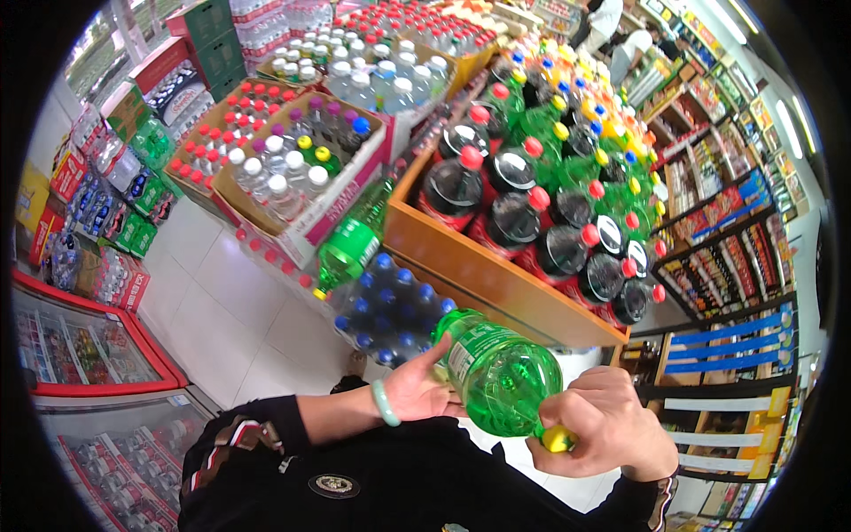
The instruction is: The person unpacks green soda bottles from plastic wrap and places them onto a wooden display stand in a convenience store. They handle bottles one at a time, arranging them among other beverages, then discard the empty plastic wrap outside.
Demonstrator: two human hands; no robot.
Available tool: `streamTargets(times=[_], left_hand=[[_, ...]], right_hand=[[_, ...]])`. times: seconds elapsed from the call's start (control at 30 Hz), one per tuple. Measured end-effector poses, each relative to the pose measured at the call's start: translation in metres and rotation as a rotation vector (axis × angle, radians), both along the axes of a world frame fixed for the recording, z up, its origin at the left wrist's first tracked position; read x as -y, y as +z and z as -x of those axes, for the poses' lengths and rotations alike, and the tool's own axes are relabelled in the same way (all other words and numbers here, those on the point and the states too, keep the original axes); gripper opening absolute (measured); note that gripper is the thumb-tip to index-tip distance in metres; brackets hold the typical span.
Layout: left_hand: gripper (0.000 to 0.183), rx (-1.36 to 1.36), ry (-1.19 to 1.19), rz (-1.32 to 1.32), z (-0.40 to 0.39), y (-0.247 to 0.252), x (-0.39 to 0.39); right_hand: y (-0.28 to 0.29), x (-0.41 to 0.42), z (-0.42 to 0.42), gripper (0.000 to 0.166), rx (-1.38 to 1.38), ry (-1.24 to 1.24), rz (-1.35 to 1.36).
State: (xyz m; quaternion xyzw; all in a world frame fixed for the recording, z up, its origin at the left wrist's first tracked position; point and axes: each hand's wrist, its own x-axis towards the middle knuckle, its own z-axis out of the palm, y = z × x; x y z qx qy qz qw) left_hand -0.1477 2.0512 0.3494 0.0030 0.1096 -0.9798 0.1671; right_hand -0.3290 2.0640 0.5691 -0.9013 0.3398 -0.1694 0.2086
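Note:
A large green plastic soda bottle [495, 372] with a yellow cap lies tilted between my two hands, its cap end at the right. My right hand [598, 422] is closed around its neck, with the yellow cap showing between the fingers. My left hand [422, 386], with a pale green bangle at its wrist, supports the label part from the left; some of its fingers are hidden behind the bottle. Just beyond, a wooden display bin [492, 279] holds several dark cola bottles [512, 223] with red caps, and green bottles with yellow caps.
Another green bottle [349, 246] lies beside a cardboard box [299, 233] of clear bottles. Blue-capped bottles [392, 309] in a pack stand below the bin. Red-framed chest freezers [153, 346] are at the left, stocked shelves [725, 266] at the right. People [602, 23] are far back.

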Motion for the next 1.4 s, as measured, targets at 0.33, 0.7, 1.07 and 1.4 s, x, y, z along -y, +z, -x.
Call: streamTargets(times=[0.33,0.7,1.07,1.4], left_hand=[[0.052,0.315,0.537,0.321,-0.146,0.031,0.088],[0.053,0.417,0.598,0.367,-0.165,-0.039,0.195],[0.052,0.05,0.713,0.282,-0.142,-0.073,0.23],[0.05,0.754,0.515,0.765,-0.117,-0.038,0.198]], right_hand=[[-0.026,0.053,-0.148,0.02,-0.012,0.15,0.349],[-0.153,0.141,-0.229,0.023,-0.107,-0.205,0.445],[-0.185,0.184,-0.234,0.02,-0.106,-0.346,0.45],[-0.141,0.392,-0.168,0.046,-0.098,-1.015,-0.02]])
